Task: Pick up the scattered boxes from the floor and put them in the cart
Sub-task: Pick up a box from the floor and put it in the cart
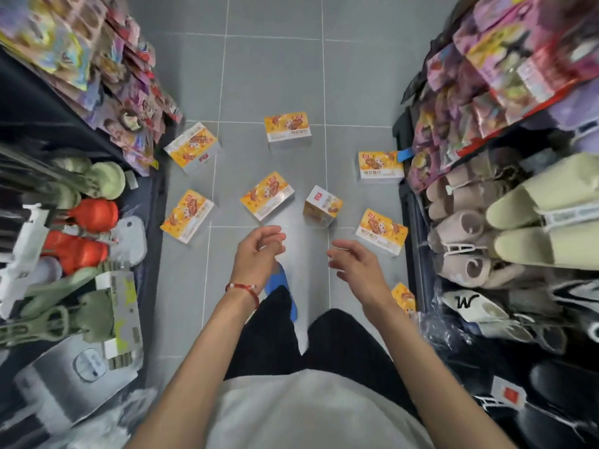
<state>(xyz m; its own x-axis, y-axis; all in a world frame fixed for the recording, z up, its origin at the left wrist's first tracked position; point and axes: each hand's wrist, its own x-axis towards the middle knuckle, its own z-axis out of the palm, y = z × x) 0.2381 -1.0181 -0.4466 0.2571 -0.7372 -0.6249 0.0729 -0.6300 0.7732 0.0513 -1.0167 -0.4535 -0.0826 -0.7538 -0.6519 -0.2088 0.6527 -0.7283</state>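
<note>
Fingers (274, 236) of the left hand (259, 251) are held loosely curled, thumb near the fingertips, and nothing is gripped; the right hand (356, 264) is likewise kept half bent and nothing is held in it. Both forearms are stretched forward and down over the grey tiled floor (275, 59), palms turned inward toward each other, with a red bracelet (243, 288) worn on the left wrist. The yellow boxes are scattered on the floor ahead of the hands, between the left shelf (48, 124) and the right shelf (486, 140). The centre box (267, 196) is laid flat, printed face up, its long axis run diagonally from near left to far right, just beyond the left fingertips. The upended box (322, 205) is stood on a narrow side beside it, a corner turned toward the camera. The near-left box (187, 216) is laid flat, its long axis also near left to far right; the far-left box (193, 147) is turned diagonally by the left shelf. The far middle box (287, 127) and the right box (380, 166) are set with their long axes across the aisle, the near-right box (381, 231) slightly skewed. One more box (403, 298) is partly hidden behind the right forearm.
</note>
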